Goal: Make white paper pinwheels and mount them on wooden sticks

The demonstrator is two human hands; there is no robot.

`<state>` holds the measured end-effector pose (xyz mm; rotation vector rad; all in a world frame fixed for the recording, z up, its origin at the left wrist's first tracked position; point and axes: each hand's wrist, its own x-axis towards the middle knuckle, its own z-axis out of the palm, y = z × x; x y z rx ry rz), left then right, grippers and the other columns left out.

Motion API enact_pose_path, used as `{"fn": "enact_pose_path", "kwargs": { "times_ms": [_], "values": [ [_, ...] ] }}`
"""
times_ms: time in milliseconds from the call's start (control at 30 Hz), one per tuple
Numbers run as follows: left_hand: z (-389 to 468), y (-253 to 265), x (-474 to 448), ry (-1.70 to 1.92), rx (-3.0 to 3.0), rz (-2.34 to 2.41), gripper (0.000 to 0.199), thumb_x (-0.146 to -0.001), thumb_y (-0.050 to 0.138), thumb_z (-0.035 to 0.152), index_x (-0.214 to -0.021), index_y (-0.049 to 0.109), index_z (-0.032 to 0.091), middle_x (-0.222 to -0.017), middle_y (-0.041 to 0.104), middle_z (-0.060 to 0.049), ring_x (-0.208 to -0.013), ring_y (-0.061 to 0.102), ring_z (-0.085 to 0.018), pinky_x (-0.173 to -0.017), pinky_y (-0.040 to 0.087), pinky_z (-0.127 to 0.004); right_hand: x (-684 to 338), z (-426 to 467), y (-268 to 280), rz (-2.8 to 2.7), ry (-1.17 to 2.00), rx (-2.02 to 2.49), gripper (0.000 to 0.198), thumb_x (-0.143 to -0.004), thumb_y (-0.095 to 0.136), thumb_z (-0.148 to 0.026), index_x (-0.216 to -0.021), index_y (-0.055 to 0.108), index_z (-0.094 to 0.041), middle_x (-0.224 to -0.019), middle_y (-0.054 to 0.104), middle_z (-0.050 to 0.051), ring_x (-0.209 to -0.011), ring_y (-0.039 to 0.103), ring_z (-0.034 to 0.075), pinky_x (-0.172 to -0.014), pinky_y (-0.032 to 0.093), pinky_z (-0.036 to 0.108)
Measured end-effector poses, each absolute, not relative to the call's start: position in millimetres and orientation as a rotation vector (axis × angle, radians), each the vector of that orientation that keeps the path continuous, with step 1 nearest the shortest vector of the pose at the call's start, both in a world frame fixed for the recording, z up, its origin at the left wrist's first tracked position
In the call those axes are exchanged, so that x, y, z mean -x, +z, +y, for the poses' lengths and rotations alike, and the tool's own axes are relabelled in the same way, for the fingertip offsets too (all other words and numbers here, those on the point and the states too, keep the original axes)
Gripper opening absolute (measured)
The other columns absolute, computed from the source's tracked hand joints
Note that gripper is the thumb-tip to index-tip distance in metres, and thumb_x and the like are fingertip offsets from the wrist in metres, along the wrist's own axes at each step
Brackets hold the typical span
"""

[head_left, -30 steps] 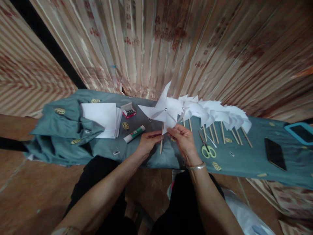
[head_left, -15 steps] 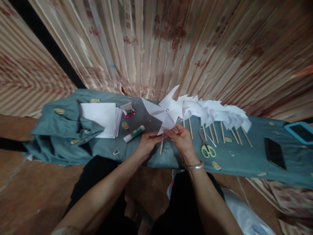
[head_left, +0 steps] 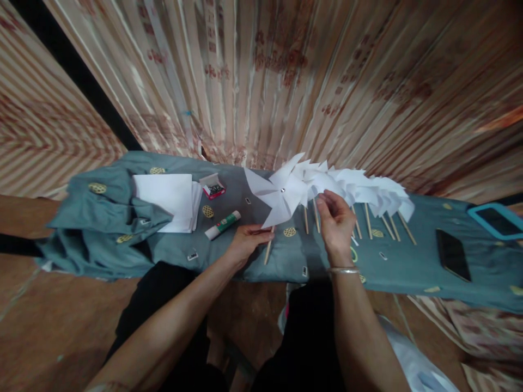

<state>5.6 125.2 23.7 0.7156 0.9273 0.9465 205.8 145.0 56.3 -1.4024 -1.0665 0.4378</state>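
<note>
A white paper pinwheel (head_left: 281,191) with a small shiny pin head at its centre faces me, its blades spread. My left hand (head_left: 247,243) pinches its wooden stick (head_left: 268,250) below the blades. To the right, my right hand (head_left: 338,223) is raised with loosely curled fingers, thumb and fingertips slightly apart. Its fingertips are close to the paper blades of a row of finished pinwheels (head_left: 359,185); whether they touch is unclear. Green-handled scissors (head_left: 354,253) are mostly hidden behind this hand.
White paper sheets (head_left: 165,201) lie at left beside a small open red box (head_left: 213,187) of dark pieces. A glue stick (head_left: 223,225) lies near my left hand. A black phone (head_left: 452,255) and a blue-framed device (head_left: 496,220) are at right on the green cloth (head_left: 229,267).
My right hand has let go of the pinwheel's lower part and moved right, now covering most of the scissors. My left hand keeps hold of the stick; the pinwheel shifts slightly right and down.
</note>
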Motion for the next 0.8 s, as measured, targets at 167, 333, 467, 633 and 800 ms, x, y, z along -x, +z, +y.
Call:
{"fn": "enact_pose_path", "kwargs": {
  "times_ms": [167,333,467,633,800],
  "values": [
    [121,24,-4,0.834,-0.756,0.890,0.030,-0.049,0.087,0.028,-0.076,0.080,0.016,-0.070,0.073,-0.004,-0.064,0.059,-0.014,-0.070,0.045,-0.028,-216,159,57,-0.983,0.655,1.292,0.039,-0.066,0.078,-0.037,-0.101,0.070,-0.021,-0.090,0.074,0.005,-0.088,0.067,0.019,-0.089,0.051,0.038],
    [121,25,-3,0.820,-0.742,0.878,0.030,-0.049,0.087,0.028,-0.075,0.079,0.016,-0.070,0.072,-0.004,-0.064,0.058,-0.013,-0.068,0.044,-0.027,-217,159,57,-0.972,0.730,1.333,0.037,-0.064,0.078,-0.037,-0.096,0.070,-0.022,-0.073,0.068,0.000,-0.071,0.060,0.015,-0.073,0.051,0.033],
    [122,25,-3,0.825,-0.733,0.880,0.033,-0.047,0.088,0.029,-0.076,0.079,0.016,-0.072,0.074,-0.005,-0.065,0.060,-0.014,-0.072,0.046,-0.029,-215,157,57,-0.951,0.758,1.343,0.034,-0.062,0.077,-0.033,-0.094,0.071,-0.021,-0.070,0.065,-0.002,-0.067,0.057,0.014,-0.070,0.049,0.032],
    [124,24,-4,0.866,-0.739,0.907,0.031,-0.048,0.088,0.028,-0.076,0.080,0.017,-0.073,0.075,-0.005,-0.066,0.062,-0.015,-0.073,0.049,-0.030,-210,155,57,-0.938,0.808,1.338,0.035,-0.060,0.078,-0.032,-0.092,0.070,-0.021,-0.063,0.060,-0.005,-0.061,0.053,0.012,-0.066,0.045,0.031],
    [125,22,-5,0.904,-0.720,0.941,0.028,-0.047,0.087,0.025,-0.074,0.080,0.018,-0.073,0.075,-0.005,-0.065,0.061,-0.015,-0.073,0.050,-0.030,-203,151,58,-0.900,0.865,1.324,0.035,-0.056,0.081,-0.031,-0.088,0.070,-0.022,-0.060,0.060,-0.006,-0.058,0.052,0.011,-0.063,0.045,0.030]
  ]
}}
